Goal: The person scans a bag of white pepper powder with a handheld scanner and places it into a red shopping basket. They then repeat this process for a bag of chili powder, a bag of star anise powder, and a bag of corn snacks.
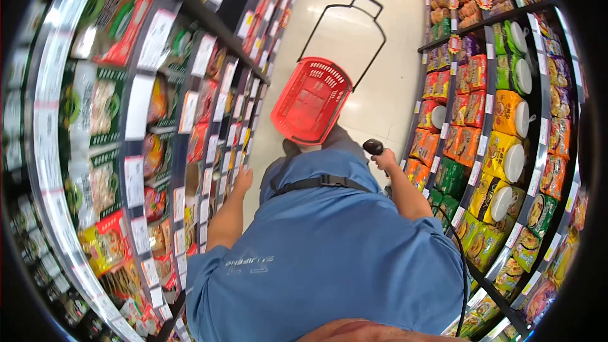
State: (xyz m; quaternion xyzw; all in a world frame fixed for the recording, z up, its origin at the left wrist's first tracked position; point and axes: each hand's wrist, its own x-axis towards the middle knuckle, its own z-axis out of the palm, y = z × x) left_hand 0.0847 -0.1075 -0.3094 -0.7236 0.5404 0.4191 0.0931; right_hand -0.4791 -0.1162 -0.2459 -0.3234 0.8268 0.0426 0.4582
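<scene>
I stand in a narrow shop aisle, looking down my blue shirt. My left hand [242, 180] hangs at my side with fingers apart, holding nothing, close to the price tags on the left shelves [190, 114]. My right hand [384, 159] is closed around a black handheld device [373, 147], a cable trailing from it down my right side. It is held next to the lower right shelves of orange and green packets [437, 152]. A red shopping basket [310, 100] with a tall black pull handle [354, 19] stands on the floor just ahead of me.
Shelves packed with snack and noodle packets line both sides: the right shelves [506, 120] hold yellow, red and green packs. Shiny pale floor [354, 57] runs ahead between them, past the basket.
</scene>
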